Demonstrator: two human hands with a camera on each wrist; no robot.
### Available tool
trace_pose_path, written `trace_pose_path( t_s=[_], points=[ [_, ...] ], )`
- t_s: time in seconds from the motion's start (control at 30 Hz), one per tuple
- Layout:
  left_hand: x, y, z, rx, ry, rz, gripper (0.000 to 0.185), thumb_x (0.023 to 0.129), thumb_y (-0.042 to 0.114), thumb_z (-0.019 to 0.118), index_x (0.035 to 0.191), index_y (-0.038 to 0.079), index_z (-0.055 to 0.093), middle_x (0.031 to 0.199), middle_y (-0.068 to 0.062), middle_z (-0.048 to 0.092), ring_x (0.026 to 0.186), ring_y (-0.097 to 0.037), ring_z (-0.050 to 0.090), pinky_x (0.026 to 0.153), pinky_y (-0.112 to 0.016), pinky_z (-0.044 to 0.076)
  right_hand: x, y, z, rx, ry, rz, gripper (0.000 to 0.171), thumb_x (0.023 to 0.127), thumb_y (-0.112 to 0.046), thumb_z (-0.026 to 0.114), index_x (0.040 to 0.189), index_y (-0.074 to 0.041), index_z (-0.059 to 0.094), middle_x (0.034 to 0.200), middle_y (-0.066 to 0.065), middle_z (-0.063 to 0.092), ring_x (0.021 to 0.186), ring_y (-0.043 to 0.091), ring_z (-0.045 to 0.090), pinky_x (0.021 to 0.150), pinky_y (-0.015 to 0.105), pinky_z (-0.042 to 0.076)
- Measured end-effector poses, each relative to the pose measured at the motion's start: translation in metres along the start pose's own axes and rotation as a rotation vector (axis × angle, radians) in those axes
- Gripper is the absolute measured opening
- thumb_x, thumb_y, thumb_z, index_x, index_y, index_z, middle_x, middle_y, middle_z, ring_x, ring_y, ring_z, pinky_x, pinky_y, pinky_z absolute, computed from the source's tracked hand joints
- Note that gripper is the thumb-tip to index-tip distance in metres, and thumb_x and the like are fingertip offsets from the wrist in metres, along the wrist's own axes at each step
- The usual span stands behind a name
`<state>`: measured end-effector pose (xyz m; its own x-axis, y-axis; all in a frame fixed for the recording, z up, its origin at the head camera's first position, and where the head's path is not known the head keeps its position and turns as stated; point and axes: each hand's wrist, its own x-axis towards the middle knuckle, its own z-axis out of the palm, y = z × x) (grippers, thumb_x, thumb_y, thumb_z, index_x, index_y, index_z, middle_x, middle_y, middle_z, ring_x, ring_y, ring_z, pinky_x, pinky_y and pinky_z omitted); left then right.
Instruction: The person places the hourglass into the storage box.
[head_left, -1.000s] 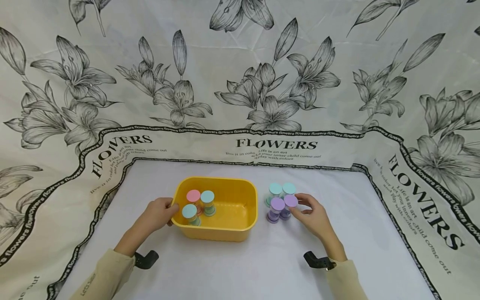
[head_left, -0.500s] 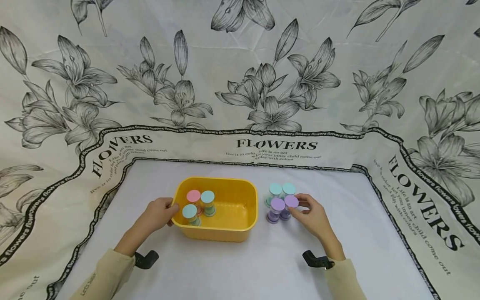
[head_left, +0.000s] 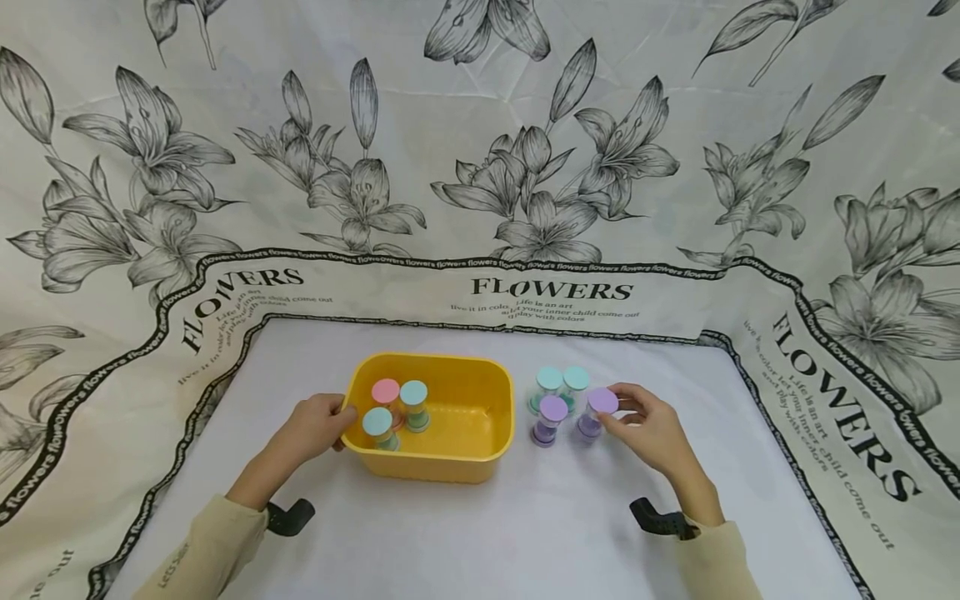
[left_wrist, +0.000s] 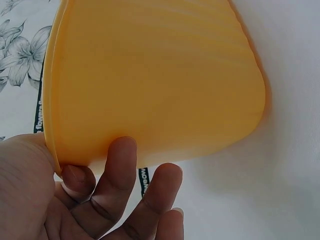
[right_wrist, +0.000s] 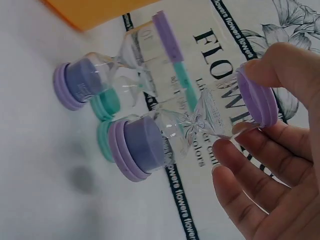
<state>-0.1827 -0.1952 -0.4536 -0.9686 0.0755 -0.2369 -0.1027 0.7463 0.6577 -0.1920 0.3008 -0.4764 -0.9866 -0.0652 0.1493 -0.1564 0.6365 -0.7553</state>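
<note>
The table (head_left: 480,533) was wide and white, with room near and right. The yellow bin (head_left: 431,417) sat left of centre, its left rim gripped by the left hand (head_left: 315,427). The right hand (head_left: 648,429) pinched a purple timer (head_left: 596,412) by its top cap, just right of three others. It looked light, stiff and probably fragile at its thin glass waist; the caps seemed the safest hold.

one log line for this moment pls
left hand: grips yellow bin rim | right hand: pinches purple sand timer by top cap | other purple timer: upright on table
</note>
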Motion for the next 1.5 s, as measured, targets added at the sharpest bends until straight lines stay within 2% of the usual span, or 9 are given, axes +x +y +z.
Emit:
trace_pose_path(
  t_s=[0.13,0.23,0.47,0.63,0.87,1.03,1.17,1.37,1.5],
  points=[
    [0.000,-0.001,-0.001,-0.002,-0.003,-0.009,0.026,0.097,0.021,0.050,0.084,0.003,0.063,0.069,-0.005,0.064,0.062,-0.018,0.060,0.059,-0.029,0.047,0.004,-0.016,-0.017,0.021,0.031,-0.089,0.044,0.089,-0.017,0.079,0.129,-0.004,0.064,0.122,0.015,0.070,0.099,-0.005,0.061,0.078,0.016,0.055],
    [0.001,-0.001,-0.001,-0.003,-0.002,-0.007,0.025,0.097,0.021,0.050,0.084,0.004,0.063,0.069,-0.005,0.064,0.062,-0.018,0.060,0.059,-0.029,0.048,0.010,-0.029,-0.026,0.046,0.052,-0.172,0.045,0.088,-0.010,0.079,0.129,-0.002,0.064,0.122,0.016,0.069,0.098,-0.011,0.059,0.077,0.013,0.053],
    [0.002,0.002,-0.001,-0.012,-0.011,0.010,0.025,0.098,0.021,0.050,0.084,0.004,0.063,0.069,-0.004,0.064,0.061,-0.017,0.061,0.059,-0.029,0.052,0.028,-0.061,-0.031,0.099,0.010,-0.276,0.047,0.086,-0.004,0.079,0.130,-0.001,0.063,0.119,0.015,0.069,0.098,-0.006,0.062,0.084,0.016,0.055],
    [0.002,0.003,0.000,-0.012,-0.014,0.007,0.024,0.097,0.020,0.050,0.084,0.004,0.062,0.069,-0.005,0.064,0.060,-0.017,0.061,0.058,-0.028,0.052,0.046,-0.085,-0.024,0.149,-0.068,-0.341,0.045,0.086,-0.003,0.080,0.128,-0.002,0.064,0.117,0.014,0.069,0.096,0.002,0.067,0.088,0.020,0.056],
    [0.003,0.003,0.001,-0.008,-0.011,-0.001,0.024,0.096,0.020,0.050,0.080,0.004,0.060,0.068,-0.005,0.064,0.060,-0.016,0.061,0.059,-0.029,0.053,0.070,-0.121,-0.007,0.168,-0.229,-0.390,0.047,0.086,-0.005,0.080,0.129,0.000,0.062,0.123,0.015,0.068,0.104,0.017,0.070,0.094,0.023,0.056],
    [0.002,0.003,0.001,-0.001,-0.008,-0.003,0.024,0.097,0.020,0.050,0.085,0.003,0.063,0.069,-0.005,0.064,0.060,-0.017,0.061,0.059,-0.029,0.053,0.084,-0.141,0.009,0.168,-0.336,-0.395,0.046,0.085,-0.007,0.080,0.128,-0.001,0.064,0.124,0.014,0.068,0.112,0.027,0.069,0.099,0.035,0.056],
    [0.001,0.003,0.001,0.006,-0.006,-0.006,0.024,0.098,0.020,0.050,0.087,0.003,0.064,0.070,-0.005,0.064,0.060,-0.017,0.060,0.059,-0.029,0.053,0.090,-0.155,0.020,0.173,-0.401,-0.411,0.046,0.085,-0.008,0.080,0.127,-0.002,0.064,0.123,0.012,0.068,0.113,0.026,0.068,0.099,0.036,0.056],
    [0.001,0.003,0.000,0.013,-0.006,-0.001,0.024,0.097,0.020,0.050,0.084,0.004,0.062,0.069,-0.005,0.064,0.060,-0.017,0.060,0.059,-0.029,0.052,0.098,-0.170,0.038,0.168,-0.508,-0.467,0.043,0.084,-0.009,0.079,0.124,-0.002,0.065,0.118,0.011,0.069,0.107,0.024,0.071,0.092,0.036,0.059],
    [0.000,0.003,-0.001,0.019,-0.006,-0.001,0.025,0.098,0.020,0.050,0.081,0.005,0.060,0.068,-0.004,0.063,0.060,-0.016,0.060,0.059,-0.028,0.051,0.100,-0.176,0.051,0.162,-0.575,-0.452,0.044,0.084,-0.009,0.080,0.125,-0.001,0.065,0.120,0.012,0.069,0.106,0.024,0.071,0.092,0.035,0.059]
  ],
)
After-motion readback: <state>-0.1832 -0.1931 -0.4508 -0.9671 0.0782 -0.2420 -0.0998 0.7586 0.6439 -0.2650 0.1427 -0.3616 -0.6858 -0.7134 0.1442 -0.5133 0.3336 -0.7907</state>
